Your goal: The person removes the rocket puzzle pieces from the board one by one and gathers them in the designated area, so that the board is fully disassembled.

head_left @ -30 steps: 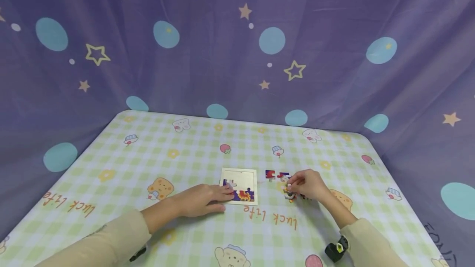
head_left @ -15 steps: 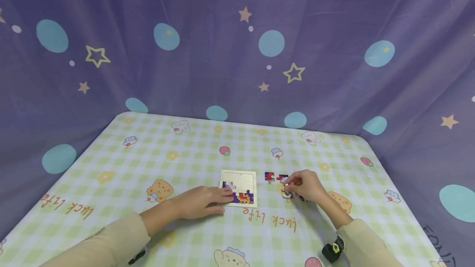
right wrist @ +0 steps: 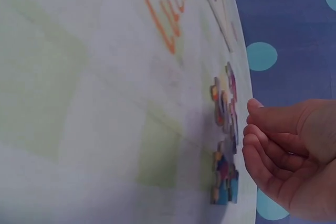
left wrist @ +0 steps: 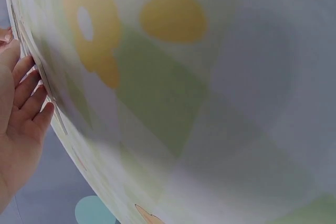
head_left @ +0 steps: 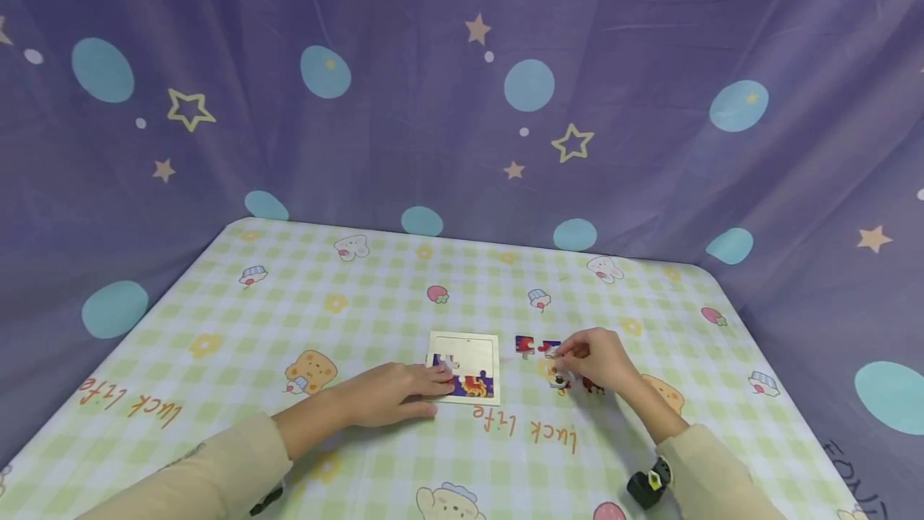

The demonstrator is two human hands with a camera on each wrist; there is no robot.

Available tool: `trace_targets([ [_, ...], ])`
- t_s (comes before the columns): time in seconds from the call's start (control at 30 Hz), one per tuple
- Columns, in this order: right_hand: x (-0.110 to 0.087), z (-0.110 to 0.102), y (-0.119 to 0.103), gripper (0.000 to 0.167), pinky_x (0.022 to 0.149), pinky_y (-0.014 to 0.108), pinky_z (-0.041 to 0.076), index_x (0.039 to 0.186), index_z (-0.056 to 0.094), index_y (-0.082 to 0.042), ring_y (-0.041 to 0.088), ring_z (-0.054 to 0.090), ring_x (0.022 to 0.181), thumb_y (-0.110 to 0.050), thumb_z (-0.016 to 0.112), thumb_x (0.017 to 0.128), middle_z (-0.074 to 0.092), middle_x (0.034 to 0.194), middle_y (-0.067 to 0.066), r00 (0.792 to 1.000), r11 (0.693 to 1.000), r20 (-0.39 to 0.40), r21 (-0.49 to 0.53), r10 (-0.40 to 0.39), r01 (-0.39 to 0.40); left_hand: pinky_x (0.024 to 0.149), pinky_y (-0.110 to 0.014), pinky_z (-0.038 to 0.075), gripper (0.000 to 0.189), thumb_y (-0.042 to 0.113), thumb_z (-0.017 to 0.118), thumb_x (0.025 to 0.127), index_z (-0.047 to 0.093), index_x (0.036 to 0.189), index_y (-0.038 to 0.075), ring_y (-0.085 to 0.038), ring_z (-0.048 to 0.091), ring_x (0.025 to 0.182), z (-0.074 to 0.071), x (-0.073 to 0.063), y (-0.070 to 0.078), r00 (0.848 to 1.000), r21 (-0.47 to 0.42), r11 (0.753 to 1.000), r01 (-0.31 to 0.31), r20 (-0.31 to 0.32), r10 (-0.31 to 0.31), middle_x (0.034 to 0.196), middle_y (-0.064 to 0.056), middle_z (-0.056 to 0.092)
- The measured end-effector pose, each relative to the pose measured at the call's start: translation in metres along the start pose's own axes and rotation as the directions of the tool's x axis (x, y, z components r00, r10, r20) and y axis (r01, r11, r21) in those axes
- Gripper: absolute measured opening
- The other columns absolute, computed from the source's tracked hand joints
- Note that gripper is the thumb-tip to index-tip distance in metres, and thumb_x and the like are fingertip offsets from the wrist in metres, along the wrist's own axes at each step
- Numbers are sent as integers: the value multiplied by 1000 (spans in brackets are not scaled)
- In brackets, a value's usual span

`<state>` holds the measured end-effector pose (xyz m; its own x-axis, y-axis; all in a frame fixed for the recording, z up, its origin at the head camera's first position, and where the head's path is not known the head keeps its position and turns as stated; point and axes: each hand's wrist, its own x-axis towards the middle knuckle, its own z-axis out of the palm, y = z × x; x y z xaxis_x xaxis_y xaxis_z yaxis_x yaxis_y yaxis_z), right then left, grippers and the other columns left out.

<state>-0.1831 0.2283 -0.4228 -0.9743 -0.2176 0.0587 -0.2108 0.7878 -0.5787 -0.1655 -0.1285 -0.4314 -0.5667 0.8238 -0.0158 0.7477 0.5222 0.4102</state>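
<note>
My left hand (head_left: 393,394) lies with straight fingers over the lower left of a small square puzzle tray (head_left: 497,351). Joined purple jigsaw pieces with an orange-yellow picture (head_left: 476,384) fill the tray's lower part, and pale backing shows above. In the left wrist view the left hand (left wrist: 23,114) has its fingertips at the tray's edge. My right hand (head_left: 595,355) hovers at loose jigsaw pieces (head_left: 558,379) to the tray's right. The right wrist view shows this hand (right wrist: 283,150) with loosely bent fingers, thumb apart from them, nothing between, beside the pieces (right wrist: 223,114).
A red and purple jigsaw piece (head_left: 524,345) lies between tray and right hand. Another dark red piece (head_left: 593,385) shows below that hand. The table (head_left: 361,464) has a green checked cloth, and a purple curtain (head_left: 404,143) hangs behind it.
The right fingers have lifted slightly from the loose pieces, and the dark red piece beneath the hand shows more. The left hand stays on the tray. The head view tipped slightly.
</note>
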Motion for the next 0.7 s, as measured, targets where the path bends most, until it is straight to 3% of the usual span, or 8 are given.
trace_targets([
  [0.27, 7, 4, -11, 7, 56, 18, 49, 87, 76, -7, 5, 59, 62, -12, 74, 83, 73, 75, 4, 998, 997, 19, 52, -64, 63, 113, -44, 40, 41, 35, 53, 98, 57, 134, 17, -21, 47, 137, 0, 0, 2, 1000, -7, 1000, 5, 1, -5, 146, -1, 50],
  [0.7, 31, 43, -51, 9, 55, 15, 48, 86, 74, -7, 2, 55, 60, -12, 78, 79, 71, 73, 4, 986, 981, 56, 131, -155, 146, 113, -43, 40, 41, 35, 52, 98, 56, 135, 17, -20, 47, 137, -1, -1, 3, 1000, -5, 1000, 5, 7, -5, 146, 0, 49],
])
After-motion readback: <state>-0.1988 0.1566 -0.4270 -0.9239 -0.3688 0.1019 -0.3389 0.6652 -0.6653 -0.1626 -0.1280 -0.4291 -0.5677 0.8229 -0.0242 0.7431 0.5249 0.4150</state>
